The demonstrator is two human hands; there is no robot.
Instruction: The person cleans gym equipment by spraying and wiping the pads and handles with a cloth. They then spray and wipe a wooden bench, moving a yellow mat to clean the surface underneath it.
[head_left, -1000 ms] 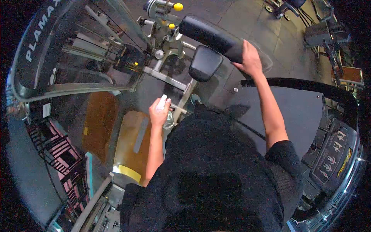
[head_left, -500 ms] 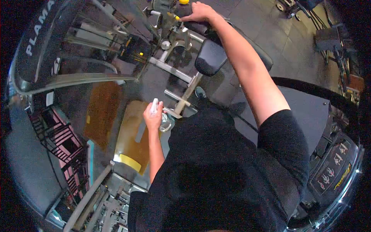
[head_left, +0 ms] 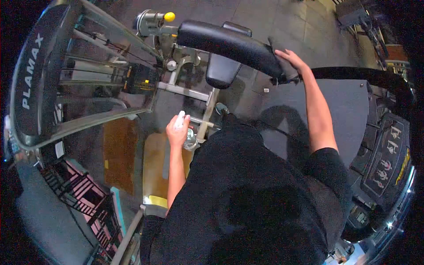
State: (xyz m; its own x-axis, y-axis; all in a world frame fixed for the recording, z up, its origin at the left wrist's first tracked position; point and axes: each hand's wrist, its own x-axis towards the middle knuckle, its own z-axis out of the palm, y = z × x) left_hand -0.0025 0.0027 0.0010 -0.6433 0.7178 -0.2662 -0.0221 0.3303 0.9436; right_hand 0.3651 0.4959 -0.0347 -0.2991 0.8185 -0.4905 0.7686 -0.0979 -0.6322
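My left hand (head_left: 177, 132) is wrapped round a spray bottle (head_left: 191, 140) with a white trigger head and a clear body, held low in front of me. My right hand (head_left: 293, 62) reaches out to the right end of a long black padded cushion (head_left: 229, 44) on a gym machine. Under its fingers is a dark cloth (head_left: 288, 70), pressed against the end of the pad. Part of the cloth is covered by the hand. A yellow knob (head_left: 169, 17) sits by the pad's left end, and a smaller black seat (head_left: 223, 70) is below the pad.
A machine frame marked PLAMAX (head_left: 33, 70) stands at the left. Grey metal bars (head_left: 185, 92) run along the floor near my shoe (head_left: 221, 108). A large dark grey panel (head_left: 335, 110) lies to the right, beside a placard with exercise drawings (head_left: 384, 159).
My right hand has moved right, from near the yellow knob to the pad's far right end. The view has shifted, exposing the long pad. My left hand still holds the spray bottle.
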